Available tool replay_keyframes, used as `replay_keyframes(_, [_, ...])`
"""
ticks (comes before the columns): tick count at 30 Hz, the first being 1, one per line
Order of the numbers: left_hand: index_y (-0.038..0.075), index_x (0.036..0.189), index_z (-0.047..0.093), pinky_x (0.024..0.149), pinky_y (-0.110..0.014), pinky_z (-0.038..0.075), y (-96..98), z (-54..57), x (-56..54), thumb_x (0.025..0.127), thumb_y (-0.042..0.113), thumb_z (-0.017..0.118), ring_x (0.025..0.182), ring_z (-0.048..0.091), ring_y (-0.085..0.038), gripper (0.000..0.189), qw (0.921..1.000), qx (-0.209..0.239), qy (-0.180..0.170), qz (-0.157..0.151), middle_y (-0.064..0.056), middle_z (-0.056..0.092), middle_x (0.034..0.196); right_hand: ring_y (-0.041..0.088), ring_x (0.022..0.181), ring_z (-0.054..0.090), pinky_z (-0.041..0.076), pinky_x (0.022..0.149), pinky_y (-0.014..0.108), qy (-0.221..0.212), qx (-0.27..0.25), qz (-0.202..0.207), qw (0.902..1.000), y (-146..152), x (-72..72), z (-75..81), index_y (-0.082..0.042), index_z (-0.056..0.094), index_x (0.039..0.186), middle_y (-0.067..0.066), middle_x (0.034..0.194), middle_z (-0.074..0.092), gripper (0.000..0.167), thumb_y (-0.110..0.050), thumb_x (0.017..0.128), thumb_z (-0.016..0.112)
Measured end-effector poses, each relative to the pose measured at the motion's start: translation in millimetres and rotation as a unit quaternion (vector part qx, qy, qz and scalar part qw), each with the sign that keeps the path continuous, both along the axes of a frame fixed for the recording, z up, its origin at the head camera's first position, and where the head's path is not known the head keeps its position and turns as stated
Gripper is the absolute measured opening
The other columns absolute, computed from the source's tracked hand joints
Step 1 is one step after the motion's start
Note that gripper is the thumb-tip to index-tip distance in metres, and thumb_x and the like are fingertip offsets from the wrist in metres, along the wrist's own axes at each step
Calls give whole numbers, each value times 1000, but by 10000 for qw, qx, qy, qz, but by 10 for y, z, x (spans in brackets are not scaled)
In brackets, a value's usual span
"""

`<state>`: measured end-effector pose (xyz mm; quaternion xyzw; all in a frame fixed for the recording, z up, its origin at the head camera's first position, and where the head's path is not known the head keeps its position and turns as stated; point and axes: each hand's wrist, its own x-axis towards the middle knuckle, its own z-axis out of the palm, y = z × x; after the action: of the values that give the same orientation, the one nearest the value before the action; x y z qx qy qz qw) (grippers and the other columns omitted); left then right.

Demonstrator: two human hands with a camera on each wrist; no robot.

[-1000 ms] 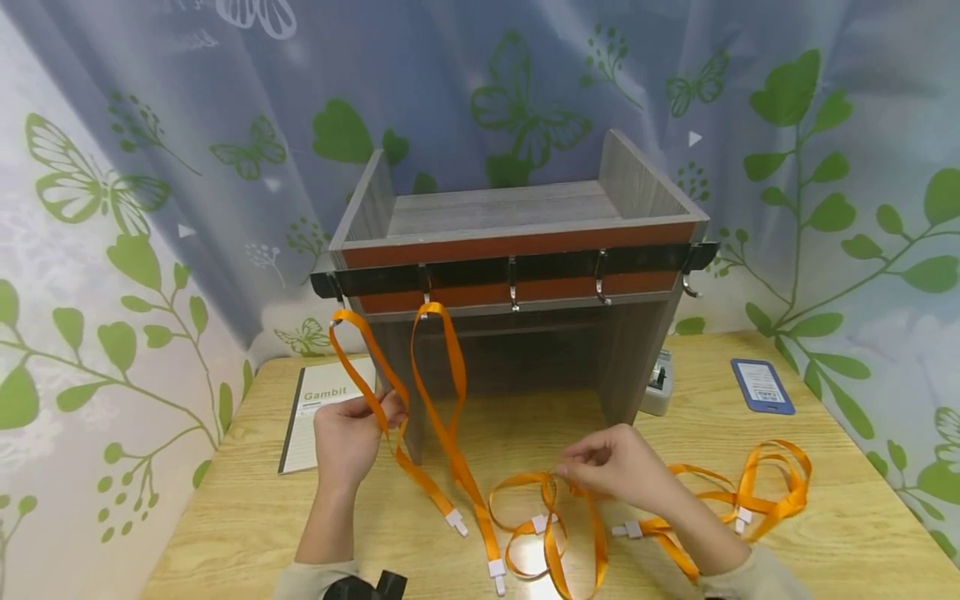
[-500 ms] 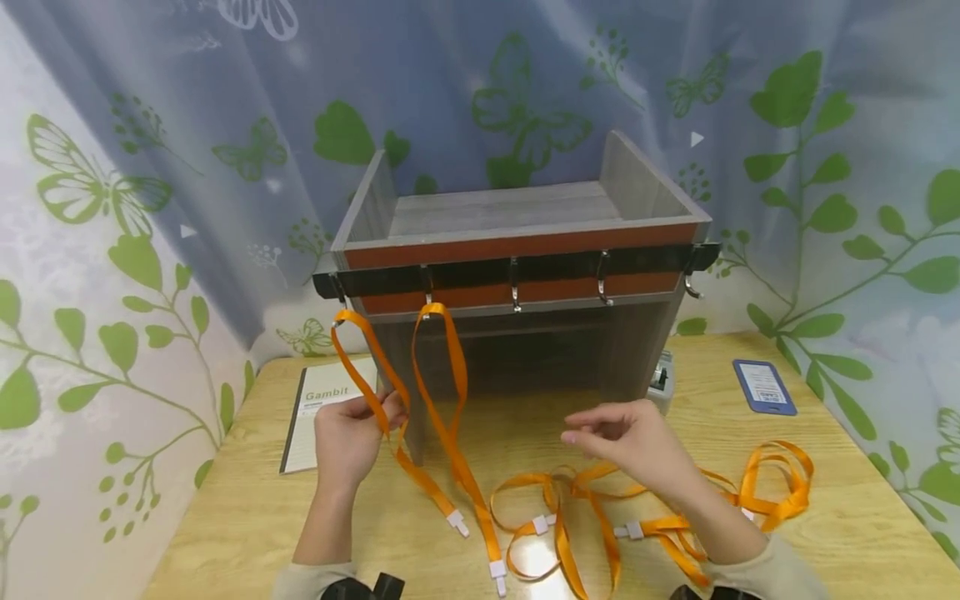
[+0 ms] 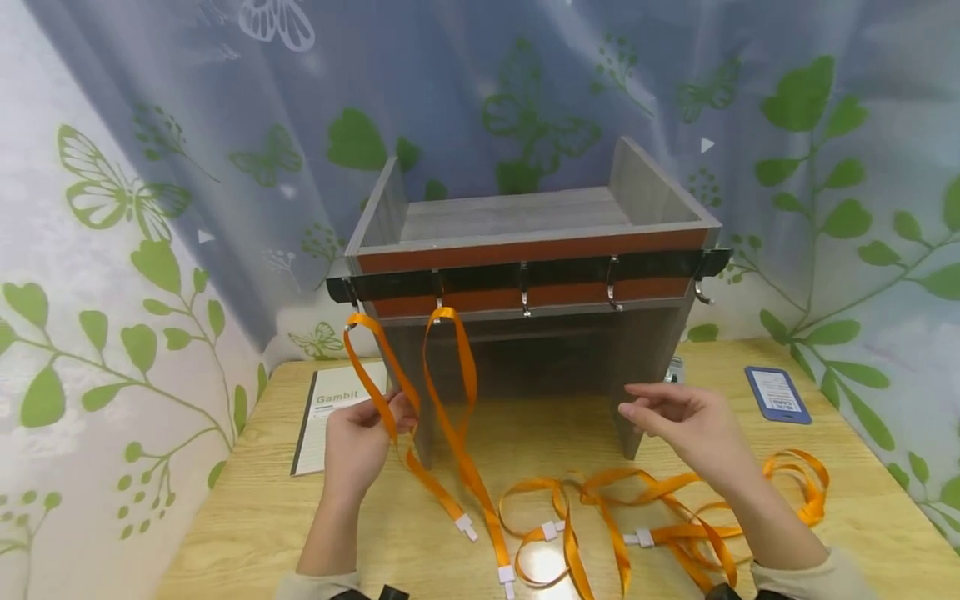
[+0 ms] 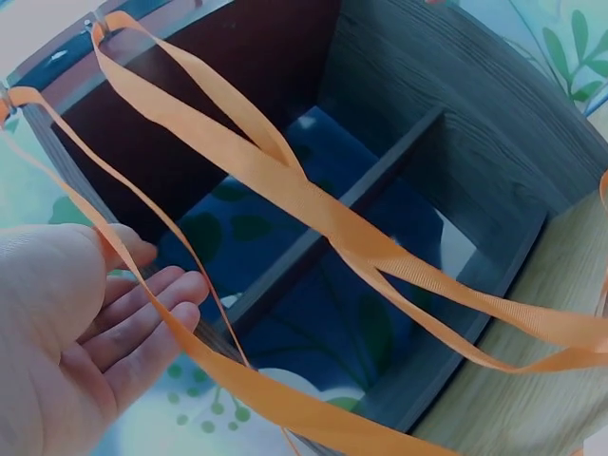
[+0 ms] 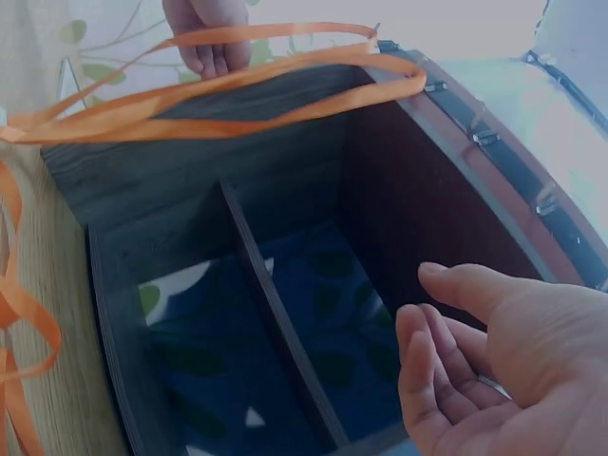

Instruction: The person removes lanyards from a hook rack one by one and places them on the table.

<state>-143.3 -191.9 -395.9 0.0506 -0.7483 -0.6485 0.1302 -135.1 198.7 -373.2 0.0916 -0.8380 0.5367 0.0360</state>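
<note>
So two orange lanyards are hung off the front of the shelf [image 3: 517,215]. The left lanyard [image 3: 435,485] is looped over the leftmost hook on the shelf's black hook rail [image 3: 566,276], the right lanyard [image 3: 474,475] over the second one along, both dangling in front of the shelf's left side, with white clips at the bottom.

The left hand [image 3: 358,442] is held at the left lanyard, in front of the shelf's left leg, fingers loosely bent and a bit apart from the thumb. Nothing looks pinched, though it can't really be told if the strap is being touched. The right hand [image 3: 686,421] is held up in front of the shelf's right leg, nothing gripped, fingers relaxed and slightly bent.

More loose lanyards [image 3: 813,507] are strewn on the bench [image 3: 247,508], in front of the shelf and off to its right. A "Gambit" notebook [image 3: 315,433] is laid left of the shelf, a blue card holder [image 3: 778,394] to its right. Some grey gadget [image 3: 674,370] by the shelf's right leg is mostly hidden.
</note>
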Motion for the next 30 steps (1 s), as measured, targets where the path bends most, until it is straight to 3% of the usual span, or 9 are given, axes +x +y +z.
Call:
replay_keyframes(3, [-10,104,73,70,-26,64,36,2,26,95,12,68,69,74,-11,25,9994,-205,221,173,-21,76,88,11,79,70,60,69,25,-22,55,-311,9995,67,7,-5,-5,71,118,-10,90,71,39,-33,92,73])
replay_keyframes(6, [-7,97,76,62,-18,60,47,34,65,95,18,69,65,71,-7,26,9939,-534,631,732,-20,75,81,12,81,71,59,70,25,-59,66,-421,9991,89,-15,-21,-7,71,114,-11,92,73,39,-38,91,73])
replay_keyframes(10, [-1,90,79,55,-13,52,47,99,102,95,17,69,58,65,-3,21,9808,-602,1232,1385,-4,73,68,11,80,71,60,70,25,-16,-112,-601,9981,112,-67,-52,-7,71,108,-12,90,74,35,-37,90,74])
replay_keyframes(14, [-3,82,74,49,-12,46,68,142,124,93,9,68,54,57,-1,17,9703,-208,1665,1746,15,62,60,9,74,71,62,69,25,32,-467,-741,9962,154,-123,-88,-3,69,102,-9,84,72,33,-33,89,76])
replay_keyframes(16, [-6,75,68,45,-12,40,79,150,134,92,6,68,51,51,-1,21,9649,42,1897,1819,15,57,57,9,72,71,63,70,26,-1,-619,-740,9953,168,-149,-102,-3,66,100,-9,83,70,33,-32,89,76])
replay_keyframes(19, [-8,68,58,42,-14,35,118,170,143,91,2,67,49,45,-3,27,9556,415,2432,1610,12,52,54,7,70,70,63,68,25,-57,-721,-806,9941,180,-187,-116,-5,62,97,-12,82,68,31,-31,89,77])
replay_keyframes(23, [-10,66,57,45,-13,41,191,187,132,90,-5,66,49,50,-4,27,9468,599,3059,806,9,58,57,4,68,68,60,64,22,-50,-831,-939,9921,200,-253,-149,-9,58,97,-15,79,64,27,-26,89,77])
replay_keyframes(27, [-13,85,71,55,-14,55,237,186,109,88,-9,67,57,63,-4,6,9506,343,3086,-41,9,70,73,2,72,69,60,65,20,-27,-814,-1022,9914,210,-300,-178,-4,60,114,-16,76,61,34,-24,90,76])
replay_keyframes(30, [-9,102,74,64,-17,59,257,174,109,86,-8,72,63,67,-5,16,9619,-41,2693,-474,9,73,80,1,72,69,59,66,19,-100,-627,-1133,9915,208,-295,-176,-1,62,129,-17,75,64,49,-29,91,75])
